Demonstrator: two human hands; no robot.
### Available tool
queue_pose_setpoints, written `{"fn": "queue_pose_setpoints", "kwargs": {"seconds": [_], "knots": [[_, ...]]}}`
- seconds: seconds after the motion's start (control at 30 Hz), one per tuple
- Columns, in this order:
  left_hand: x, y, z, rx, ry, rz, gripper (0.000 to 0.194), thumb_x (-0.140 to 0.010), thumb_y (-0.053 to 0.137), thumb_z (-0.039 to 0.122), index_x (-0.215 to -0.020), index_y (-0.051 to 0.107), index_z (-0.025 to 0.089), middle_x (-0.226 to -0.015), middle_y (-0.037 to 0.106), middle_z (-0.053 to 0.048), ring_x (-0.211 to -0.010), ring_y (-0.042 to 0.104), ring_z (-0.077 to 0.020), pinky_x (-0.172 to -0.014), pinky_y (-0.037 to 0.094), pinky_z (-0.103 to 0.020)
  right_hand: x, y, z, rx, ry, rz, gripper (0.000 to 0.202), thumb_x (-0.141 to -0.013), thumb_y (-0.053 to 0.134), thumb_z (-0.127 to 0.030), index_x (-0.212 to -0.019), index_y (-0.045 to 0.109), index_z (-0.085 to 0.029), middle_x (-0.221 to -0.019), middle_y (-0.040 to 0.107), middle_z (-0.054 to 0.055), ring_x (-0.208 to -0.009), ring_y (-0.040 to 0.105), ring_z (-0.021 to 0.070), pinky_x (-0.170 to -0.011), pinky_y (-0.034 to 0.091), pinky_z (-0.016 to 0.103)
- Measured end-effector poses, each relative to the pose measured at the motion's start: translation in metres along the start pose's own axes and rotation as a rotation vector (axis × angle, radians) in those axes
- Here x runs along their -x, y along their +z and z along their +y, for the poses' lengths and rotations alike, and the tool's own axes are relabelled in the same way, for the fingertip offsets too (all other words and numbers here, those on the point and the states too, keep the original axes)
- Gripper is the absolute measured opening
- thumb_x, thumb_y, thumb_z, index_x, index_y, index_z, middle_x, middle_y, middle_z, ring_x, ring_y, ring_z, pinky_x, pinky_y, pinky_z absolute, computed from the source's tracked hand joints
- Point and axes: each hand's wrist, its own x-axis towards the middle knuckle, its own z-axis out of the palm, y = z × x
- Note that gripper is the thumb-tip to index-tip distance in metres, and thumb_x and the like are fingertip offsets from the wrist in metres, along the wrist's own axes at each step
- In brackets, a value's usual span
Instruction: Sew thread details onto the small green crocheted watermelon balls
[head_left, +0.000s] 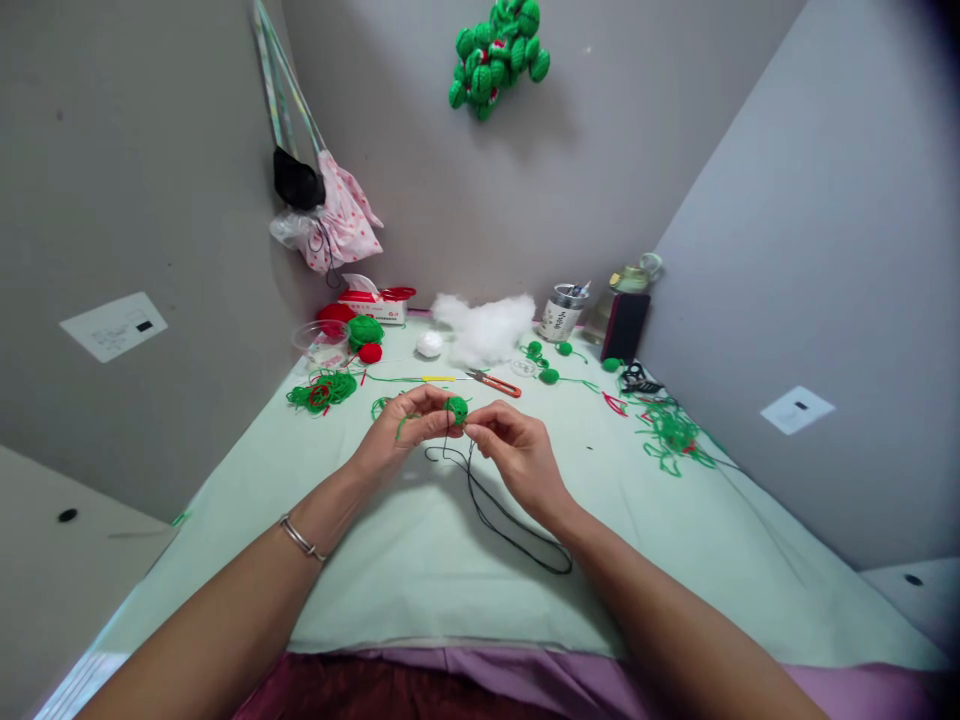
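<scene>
My left hand (pixel 409 425) pinches a small green crocheted ball (pixel 457 408) between thumb and fingers, above the middle of the table. A green yarn tail hangs beside the left thumb. Close on the right, my right hand (pixel 517 445) is closed at the fingertips near the ball; what it pinches is too small to make out. Black thread (pixel 517 525) runs from the ball and loops down below both hands. Beyond them lie orange-handled thread snips (pixel 495 384) and a crochet hook with a yellow handle (pixel 439 379).
White stuffing (pixel 487 330) lies at the back, with a pen tin (pixel 562 314) and a dark phone (pixel 625 327) to its right. Green yarn balls (pixel 365 331) and a clear tub (pixel 322 345) stand back left. Yarn scraps (pixel 671 435) lie at the right.
</scene>
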Motion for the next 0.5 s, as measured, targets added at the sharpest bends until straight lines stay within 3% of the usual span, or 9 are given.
{"fn": "queue_pose_setpoints", "kwargs": {"seconds": [0.17,0.3,0.4,0.5], "knots": [[-0.001,0.001,-0.003,-0.160,0.107,0.067,0.028,-0.075,0.077,0.031,-0.099,0.066,0.020,-0.090,0.068,-0.003,-0.085,0.064,-0.0171,-0.084,0.049,-0.033,-0.007,-0.002,0.005,-0.131,0.187,-0.016,0.022,-0.075,0.073,-0.036,-0.077,0.065,-0.015,-0.067,0.059,0.000,-0.059,0.052,0.0110,-0.059,0.048,0.026],[-0.002,0.003,-0.005,-0.280,0.130,0.122,0.028,-0.072,0.079,0.031,-0.095,0.068,0.019,-0.089,0.069,-0.004,-0.084,0.063,-0.0183,-0.082,0.048,-0.032,-0.009,-0.002,0.008,-0.268,0.249,-0.024,0.030,-0.069,0.077,-0.040,-0.076,0.063,-0.015,-0.068,0.060,-0.001,-0.061,0.057,0.0115,-0.064,0.053,0.028],[-0.002,0.002,-0.009,-0.298,0.129,0.108,0.028,-0.074,0.076,0.033,-0.097,0.068,0.019,-0.091,0.070,-0.005,-0.083,0.064,-0.0186,-0.081,0.048,-0.032,-0.008,-0.002,0.008,-0.316,0.254,-0.039,0.030,-0.071,0.077,-0.039,-0.082,0.061,-0.016,-0.072,0.063,0.000,-0.065,0.062,0.0132,-0.068,0.056,0.031],[-0.001,0.004,-0.012,-0.335,0.131,0.126,0.028,-0.077,0.073,0.034,-0.099,0.066,0.019,-0.090,0.069,-0.005,-0.083,0.064,-0.0185,-0.079,0.049,-0.031,-0.007,-0.002,0.009,-0.168,0.139,-0.038,0.023,-0.081,0.069,-0.038,-0.091,0.061,-0.018,-0.077,0.066,0.002,-0.069,0.065,0.0151,-0.069,0.056,0.032]]}}
